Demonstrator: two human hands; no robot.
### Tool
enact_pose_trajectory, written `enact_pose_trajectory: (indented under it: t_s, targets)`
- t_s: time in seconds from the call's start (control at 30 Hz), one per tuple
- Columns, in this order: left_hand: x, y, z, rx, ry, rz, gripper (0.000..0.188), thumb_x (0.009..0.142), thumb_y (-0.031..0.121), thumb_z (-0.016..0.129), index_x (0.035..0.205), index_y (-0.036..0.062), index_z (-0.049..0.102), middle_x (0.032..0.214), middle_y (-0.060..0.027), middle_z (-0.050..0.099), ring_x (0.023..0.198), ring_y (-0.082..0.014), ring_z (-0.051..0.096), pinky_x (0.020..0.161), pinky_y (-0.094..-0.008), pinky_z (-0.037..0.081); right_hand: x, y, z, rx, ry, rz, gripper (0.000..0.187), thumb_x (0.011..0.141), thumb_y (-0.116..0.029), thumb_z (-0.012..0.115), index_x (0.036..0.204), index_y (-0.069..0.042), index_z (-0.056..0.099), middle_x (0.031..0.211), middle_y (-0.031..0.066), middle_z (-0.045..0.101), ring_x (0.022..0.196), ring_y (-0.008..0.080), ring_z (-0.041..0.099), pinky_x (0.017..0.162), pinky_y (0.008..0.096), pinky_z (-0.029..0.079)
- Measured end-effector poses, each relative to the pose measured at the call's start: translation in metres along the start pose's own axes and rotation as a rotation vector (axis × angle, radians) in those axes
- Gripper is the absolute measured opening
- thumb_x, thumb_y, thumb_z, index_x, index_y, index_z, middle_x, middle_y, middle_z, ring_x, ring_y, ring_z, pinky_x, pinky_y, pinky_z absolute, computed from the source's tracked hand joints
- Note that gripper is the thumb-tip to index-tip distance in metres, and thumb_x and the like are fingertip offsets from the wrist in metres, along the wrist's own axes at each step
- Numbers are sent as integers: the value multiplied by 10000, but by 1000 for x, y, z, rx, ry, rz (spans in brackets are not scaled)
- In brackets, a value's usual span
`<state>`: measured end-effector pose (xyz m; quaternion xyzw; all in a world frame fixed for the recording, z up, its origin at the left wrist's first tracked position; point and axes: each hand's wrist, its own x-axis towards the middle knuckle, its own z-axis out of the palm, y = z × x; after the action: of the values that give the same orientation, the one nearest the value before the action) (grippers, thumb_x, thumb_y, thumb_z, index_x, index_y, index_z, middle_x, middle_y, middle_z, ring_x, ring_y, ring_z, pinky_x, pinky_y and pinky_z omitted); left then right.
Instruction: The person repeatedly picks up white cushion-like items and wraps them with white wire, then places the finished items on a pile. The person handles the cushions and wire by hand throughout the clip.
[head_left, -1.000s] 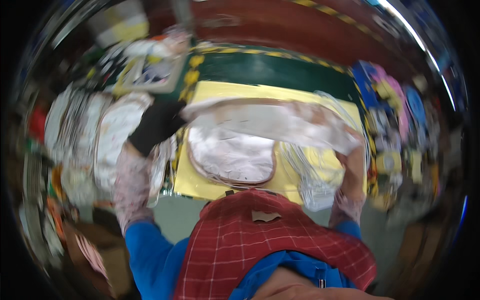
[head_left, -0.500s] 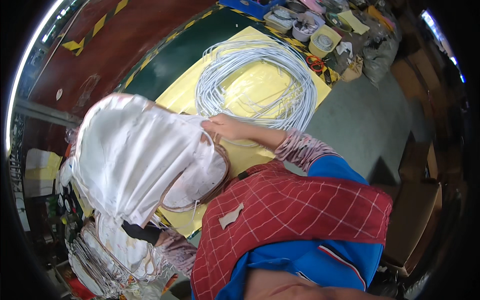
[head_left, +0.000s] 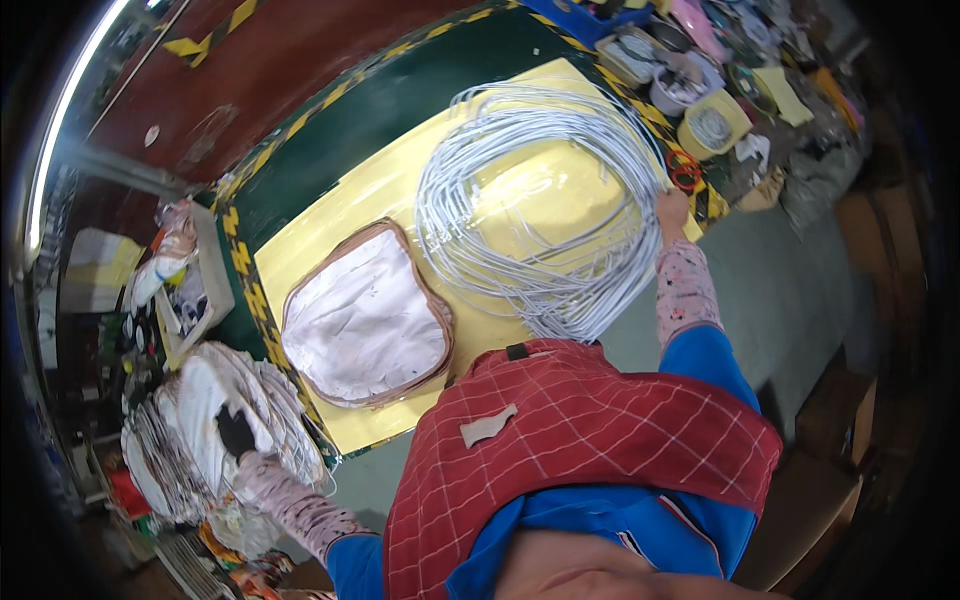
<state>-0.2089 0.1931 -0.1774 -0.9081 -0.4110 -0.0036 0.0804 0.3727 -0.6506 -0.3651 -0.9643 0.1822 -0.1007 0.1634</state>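
A dark glove covers part of my left hand (head_left: 237, 432), which is at the lower left. It seems closed on the edge of a slightly blurred white fabric piece (head_left: 200, 402), which lies over a pile of similar pieces (head_left: 150, 460). Farther right, my right hand (head_left: 673, 212) reaches to the outer right edge of a big loose coil of white wire (head_left: 440, 190). Its fingers are curled in, apparently on the wire there. Between my arms, a stack of white fabric pieces with brown rims (head_left: 365, 320) lies flat on the yellow sheet (head_left: 345, 215).
Red-handled scissors (head_left: 685, 172) lie just beyond my right hand. Small tubs (head_left: 710, 128) and a blue crate (head_left: 580, 20) line the far right. A pale tray (head_left: 212, 275) with odds and ends stands at the left. Cardboard boxes (head_left: 815, 520) are at the lower right.
My left hand has carried the white fabric piece from in front of me to the pile at left. My right hand has let go of it and moved right to the wire coil.
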Motion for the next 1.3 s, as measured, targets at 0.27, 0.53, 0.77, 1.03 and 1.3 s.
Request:
enact_pose_trajectory:
  t_s: [0.27, 0.53, 0.77, 1.03, 1.3]
  targets:
    - [-69, 289, 11, -1024, -42, 269, 426, 831, 107, 627, 1221, -7, 499, 1210, -126, 553, 1101, -189, 538, 829, -303, 481, -35, -113, -105, 1172, 189, 31, 251, 908, -176, 498, 1057, 12, 570, 799, 105, 639, 535, 127, 575, 439, 219, 439]
    - [-92, 478, -106, -1352, -34, 1053, 660, 803, 148, 631, 1362, 4, 311, 1304, -218, 443, 1180, -351, 456, 970, -376, 389, -230, -366, -254, 1489, -611, -664, 349, 967, -208, 440, 1224, 18, 508, 521, -33, 436, 396, 11, 326, 366, 160, 235]
    - [-88, 396, -58, -966, -355, 1112, 204, 872, 190, 475, 1039, 122, 571, 927, -122, 628, 829, -301, 625, 667, -416, 493, -269, -341, -286, 2137, -1225, -586, 324, 968, -150, 377, 1228, 40, 413, 553, -31, 420, 326, 29, 344, 282, 163, 235]
    - [37, 389, 67, -715, 0, 782, 152, 836, 163, 483, 937, 118, 586, 880, -118, 606, 746, -315, 598, 631, -443, 477, -287, -363, -234, 1119, -880, -577, 447, 918, -103, 452, 1334, 41, 375, 461, -61, 400, 333, 12, 317, 327, 179, 238]
    - [119, 437, 117, -465, 38, 750, 193, 701, 156, 582, 884, 99, 601, 960, -102, 613, 913, -288, 586, 766, -412, 461, -289, -328, -267, 1341, -874, -635, 441, 862, -134, 507, 1242, 73, 419, 510, 65, 515, 288, 73, 356, 294, 178, 298]
